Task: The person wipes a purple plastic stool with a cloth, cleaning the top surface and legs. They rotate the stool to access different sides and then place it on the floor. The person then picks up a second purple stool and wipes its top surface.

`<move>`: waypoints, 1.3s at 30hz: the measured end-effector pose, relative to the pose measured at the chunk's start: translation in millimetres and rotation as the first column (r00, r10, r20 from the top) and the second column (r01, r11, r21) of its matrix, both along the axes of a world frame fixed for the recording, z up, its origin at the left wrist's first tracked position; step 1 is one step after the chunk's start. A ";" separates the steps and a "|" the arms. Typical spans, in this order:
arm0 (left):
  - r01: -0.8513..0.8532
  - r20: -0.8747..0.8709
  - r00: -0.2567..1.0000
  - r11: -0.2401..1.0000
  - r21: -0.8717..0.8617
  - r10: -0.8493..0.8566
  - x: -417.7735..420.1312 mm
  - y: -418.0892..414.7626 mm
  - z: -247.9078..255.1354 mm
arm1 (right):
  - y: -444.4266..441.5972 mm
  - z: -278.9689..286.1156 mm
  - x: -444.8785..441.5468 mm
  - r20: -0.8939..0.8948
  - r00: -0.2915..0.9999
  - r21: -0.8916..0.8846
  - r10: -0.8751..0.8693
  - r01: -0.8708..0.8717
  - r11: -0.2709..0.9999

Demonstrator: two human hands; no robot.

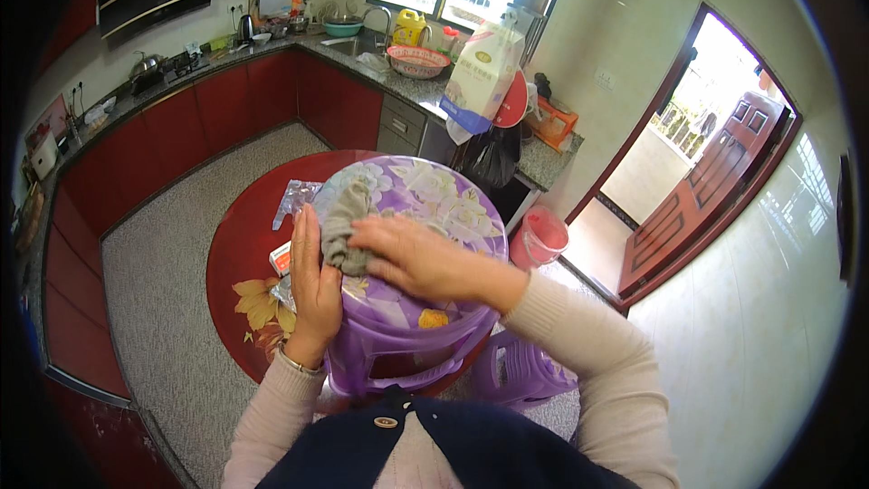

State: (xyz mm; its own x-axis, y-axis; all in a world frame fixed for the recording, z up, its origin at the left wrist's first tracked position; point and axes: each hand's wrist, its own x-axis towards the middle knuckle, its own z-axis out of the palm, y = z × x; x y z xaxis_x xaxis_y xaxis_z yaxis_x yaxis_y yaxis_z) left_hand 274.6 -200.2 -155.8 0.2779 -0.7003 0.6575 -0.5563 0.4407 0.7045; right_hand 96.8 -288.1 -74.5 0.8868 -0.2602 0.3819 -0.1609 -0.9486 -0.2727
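A purple plastic stool (pixel 407 346) with a flower-printed round seat (pixel 434 217) stands on a red round tabletop (pixel 237 244) in front of me. My left hand (pixel 312 285) steadies the seat's left rim, its fingers straight and pointing away from me. Under my right hand (pixel 414 258) a crumpled grey cloth (pixel 346 224) is pressed against the left part of the seat. The right hand is slightly blurred, and its fingers partly cover the cloth. An orange-yellow patch (pixel 433 318) shows near the seat's front edge.
Left of the stool, clear plastic packaging (pixel 297 200) and a small orange-and-white box (pixel 280 259) lie on the tabletop. Another purple stool (pixel 519 367) is low at my right. A pink bucket (pixel 540 238) stands near the open door (pixel 706 190). Red-fronted cabinets (pixel 224 102) line the wall.
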 end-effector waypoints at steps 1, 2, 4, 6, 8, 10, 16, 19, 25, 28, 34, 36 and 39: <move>-0.003 0.009 1.000 1.000 0.010 0.003 0.9 0.4 1.3 | -7.1 2.6 4.6 -0.002 1.000 0.054 0.013 -0.012 0.998; -0.014 -0.015 1.000 0.999 0.041 0.014 -3.5 3.2 4.5 | -17.1 4.4 11.8 -0.013 0.995 0.039 -0.096 0.097 0.995; 0.006 -0.015 1.000 0.999 0.032 -0.005 -6.9 2.8 3.3 | -59.6 1.6 17.7 -0.017 0.940 0.025 -0.341 0.341 0.940; 0.002 0.000 1.000 1.000 -0.008 -0.002 -0.4 -0.1 -2.1 | -90.6 4.3 11.8 0.000 0.788 -0.023 -0.615 0.615 0.788; -0.010 0.020 1.000 1.000 0.006 0.010 -0.6 0.0 -0.9 | -110.8 -5.5 -13.9 0.062 0.721 0.119 -0.690 0.681 0.723; -0.001 0.005 1.000 1.000 0.005 0.001 -3.5 0.3 -2.2 | -101.3 -16.4 -38.0 0.120 0.822 -0.050 -0.557 0.565 0.823; -0.057 -0.007 0.998 0.998 -0.005 0.057 -2.0 4.1 2.4 | -2.1 1.3 8.7 0.080 0.990 0.002 -0.119 0.119 0.993; -0.029 -0.059 0.998 1.000 -0.002 0.029 -6.8 3.8 5.2 | -28.2 2.2 47.7 0.067 0.985 -0.004 -0.157 0.158 0.987; -0.019 -0.061 0.998 0.999 0.040 0.022 -8.9 2.8 2.6 | -74.9 6.2 -11.9 -0.026 0.882 0.061 -0.471 0.472 0.880; -0.052 -0.045 0.998 0.998 0.033 0.054 -6.4 4.5 2.0 | -18.9 -0.1 -77.5 0.029 0.922 -0.072 -0.385 0.386 0.920; -0.085 -0.016 0.996 0.996 0.019 0.085 -2.9 3.8 -4.5 | 74.5 21.4 -61.8 -0.092 0.996 -0.004 0.011 -0.011 1.000; -0.070 -0.016 0.997 0.997 0.036 0.071 -6.8 3.2 -3.9 | 52.1 6.2 -39.5 -0.015 1.000 -0.063 -0.007 0.006 0.998; -0.080 0.000 0.997 0.996 0.049 0.080 -3.2 5.2 0.9 | -2.2 10.0 -11.1 -0.036 0.981 0.050 -0.189 0.190 0.980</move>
State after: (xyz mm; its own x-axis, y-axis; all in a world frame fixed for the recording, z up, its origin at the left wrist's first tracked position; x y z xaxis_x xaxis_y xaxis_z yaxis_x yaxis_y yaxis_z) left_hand 271.5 -195.0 -154.8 0.3361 -0.7070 0.6223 -0.5868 0.3597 0.7255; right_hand 85.7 -290.3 -64.4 0.8307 -0.4438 0.3361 -0.3456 -0.8844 -0.3136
